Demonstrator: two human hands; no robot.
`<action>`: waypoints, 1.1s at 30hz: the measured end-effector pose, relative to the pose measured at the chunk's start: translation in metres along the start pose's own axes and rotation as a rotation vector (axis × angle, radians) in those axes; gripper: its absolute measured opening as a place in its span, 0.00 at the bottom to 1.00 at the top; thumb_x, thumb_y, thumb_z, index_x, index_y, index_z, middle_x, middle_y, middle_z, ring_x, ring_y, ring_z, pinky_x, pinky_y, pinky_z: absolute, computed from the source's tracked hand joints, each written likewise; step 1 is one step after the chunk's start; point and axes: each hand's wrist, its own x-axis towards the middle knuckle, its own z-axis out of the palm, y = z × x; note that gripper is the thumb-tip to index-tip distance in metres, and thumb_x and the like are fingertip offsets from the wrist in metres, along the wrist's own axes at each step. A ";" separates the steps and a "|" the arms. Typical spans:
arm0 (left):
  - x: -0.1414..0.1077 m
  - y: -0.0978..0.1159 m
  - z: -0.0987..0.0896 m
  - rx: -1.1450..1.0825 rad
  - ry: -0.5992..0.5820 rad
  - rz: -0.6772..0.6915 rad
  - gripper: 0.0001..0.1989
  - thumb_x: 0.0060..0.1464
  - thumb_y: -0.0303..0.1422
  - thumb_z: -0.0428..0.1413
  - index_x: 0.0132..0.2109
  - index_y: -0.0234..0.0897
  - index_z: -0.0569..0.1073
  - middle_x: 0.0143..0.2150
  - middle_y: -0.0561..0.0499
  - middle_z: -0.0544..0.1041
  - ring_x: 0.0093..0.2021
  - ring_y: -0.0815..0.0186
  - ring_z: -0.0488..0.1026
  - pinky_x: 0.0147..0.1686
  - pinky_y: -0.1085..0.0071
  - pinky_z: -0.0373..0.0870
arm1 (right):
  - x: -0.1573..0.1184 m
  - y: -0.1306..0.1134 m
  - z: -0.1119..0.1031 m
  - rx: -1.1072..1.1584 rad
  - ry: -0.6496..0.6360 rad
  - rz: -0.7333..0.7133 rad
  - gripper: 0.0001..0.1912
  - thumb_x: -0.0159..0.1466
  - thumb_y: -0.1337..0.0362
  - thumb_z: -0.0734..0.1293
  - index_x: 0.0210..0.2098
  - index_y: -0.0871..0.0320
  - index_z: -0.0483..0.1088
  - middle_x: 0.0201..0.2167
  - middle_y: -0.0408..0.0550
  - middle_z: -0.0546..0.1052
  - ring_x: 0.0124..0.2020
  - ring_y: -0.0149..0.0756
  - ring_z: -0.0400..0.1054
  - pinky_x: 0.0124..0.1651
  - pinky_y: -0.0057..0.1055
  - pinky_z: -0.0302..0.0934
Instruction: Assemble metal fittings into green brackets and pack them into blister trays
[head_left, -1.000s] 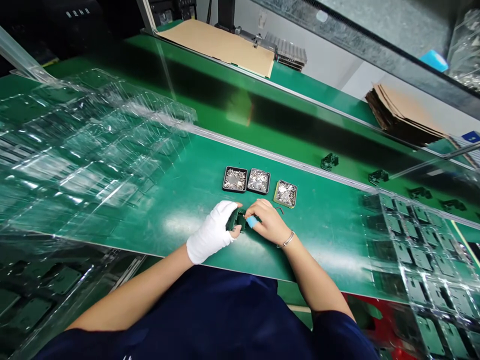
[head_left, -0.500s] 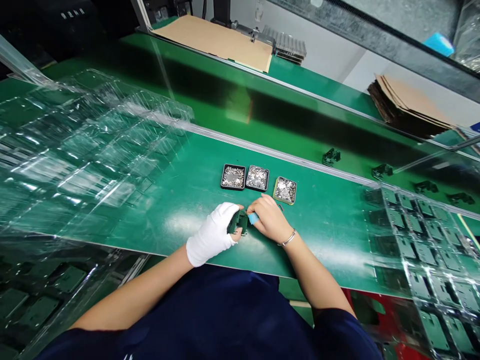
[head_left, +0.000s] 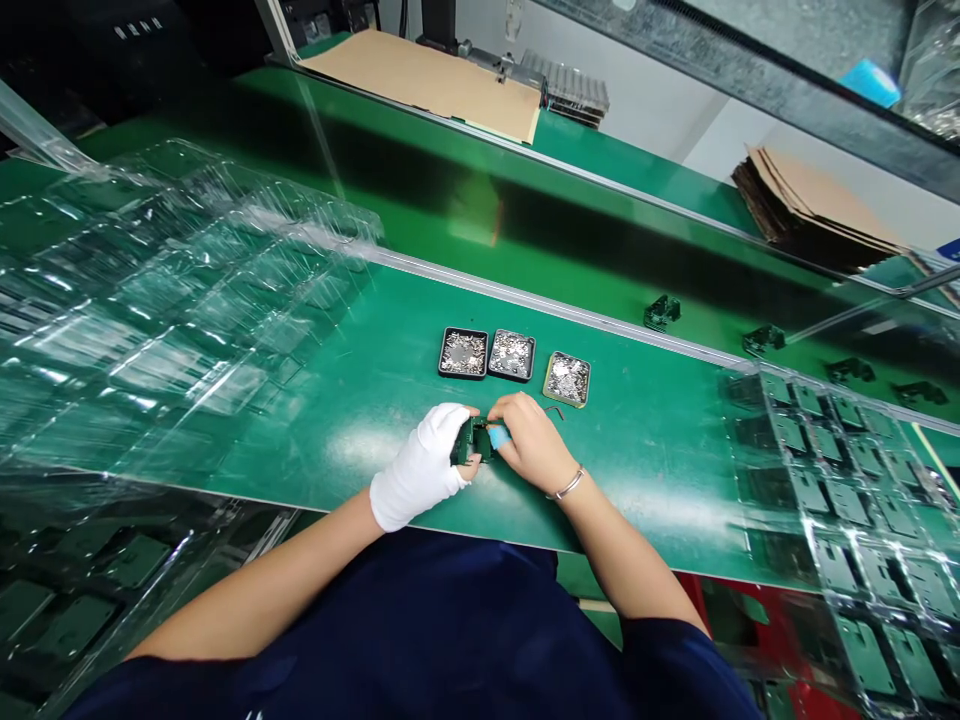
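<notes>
My left hand (head_left: 422,465), in a white glove with bare fingertips, grips a small dark green part (head_left: 466,442) with upright sides, just above the green bench. My right hand (head_left: 531,440), with a blue cover on one finger and a bracelet at the wrist, has its fingers pinched together at the part's right edge. What sits between those fingertips is hidden. Beside the right knuckles shows a thin dark bent rod (head_left: 555,411), shaped like a hex key; whether it is held or lies on the bench I cannot tell.
Beyond my hands stand a left dish (head_left: 463,375), a middle dish (head_left: 513,377) and a right dish (head_left: 566,402) of small shiny metal pieces. Clear plastic trays (head_left: 225,270) lie left. At right, a tray (head_left: 817,510) holds green plates; several dark green parts (head_left: 662,312) stand behind the rail.
My right hand has shifted slightly left, closer over the green part, and more of the bent rod shows. The left hand keeps its grip.
</notes>
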 end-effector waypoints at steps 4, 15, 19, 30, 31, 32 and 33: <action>0.005 -0.001 -0.011 -0.113 -0.134 -0.048 0.24 0.48 0.37 0.55 0.52 0.35 0.62 0.47 0.42 0.70 0.47 0.55 0.70 0.47 0.58 0.70 | -0.001 -0.004 0.004 0.100 -0.023 0.050 0.15 0.61 0.73 0.57 0.46 0.59 0.65 0.41 0.53 0.75 0.43 0.39 0.69 0.48 0.37 0.64; 0.026 0.008 -0.029 0.306 -0.320 -0.054 0.08 0.54 0.27 0.48 0.32 0.37 0.71 0.29 0.52 0.75 0.30 0.65 0.72 0.56 0.58 0.62 | 0.002 -0.014 0.014 -0.026 -0.138 0.044 0.09 0.60 0.73 0.58 0.39 0.58 0.65 0.36 0.51 0.75 0.38 0.38 0.69 0.42 0.33 0.64; 0.025 0.011 -0.027 0.372 -0.283 -0.032 0.07 0.53 0.27 0.49 0.31 0.36 0.71 0.27 0.52 0.75 0.30 0.65 0.72 0.56 0.59 0.62 | 0.004 -0.016 0.013 -0.040 -0.151 0.034 0.10 0.58 0.75 0.58 0.37 0.58 0.64 0.35 0.50 0.73 0.37 0.38 0.67 0.41 0.32 0.63; 0.021 0.000 -0.034 0.143 -0.207 -0.131 0.14 0.56 0.35 0.51 0.49 0.36 0.68 0.46 0.45 0.76 0.47 0.58 0.73 0.53 0.58 0.67 | 0.008 -0.011 0.003 0.082 -0.021 0.252 0.05 0.60 0.71 0.59 0.33 0.57 0.65 0.30 0.45 0.73 0.31 0.33 0.67 0.35 0.27 0.59; 0.017 -0.003 -0.034 0.080 -0.164 -0.156 0.20 0.56 0.38 0.51 0.54 0.36 0.65 0.52 0.43 0.73 0.52 0.57 0.71 0.52 0.59 0.68 | 0.008 -0.007 0.002 0.086 0.009 0.321 0.05 0.61 0.70 0.59 0.33 0.57 0.65 0.28 0.44 0.73 0.29 0.33 0.67 0.34 0.26 0.58; 0.014 -0.005 -0.034 0.038 -0.126 -0.168 0.25 0.56 0.40 0.52 0.57 0.35 0.61 0.55 0.41 0.70 0.55 0.56 0.69 0.52 0.58 0.68 | 0.008 -0.003 0.001 0.082 0.023 0.384 0.06 0.62 0.70 0.58 0.33 0.58 0.66 0.27 0.43 0.73 0.27 0.32 0.66 0.33 0.26 0.58; 0.009 -0.007 -0.032 0.018 -0.105 -0.163 0.29 0.54 0.42 0.54 0.59 0.34 0.58 0.57 0.39 0.67 0.57 0.55 0.67 0.53 0.57 0.68 | 0.007 0.001 0.001 0.074 0.017 0.431 0.06 0.63 0.70 0.58 0.34 0.58 0.66 0.26 0.43 0.73 0.26 0.32 0.66 0.32 0.26 0.57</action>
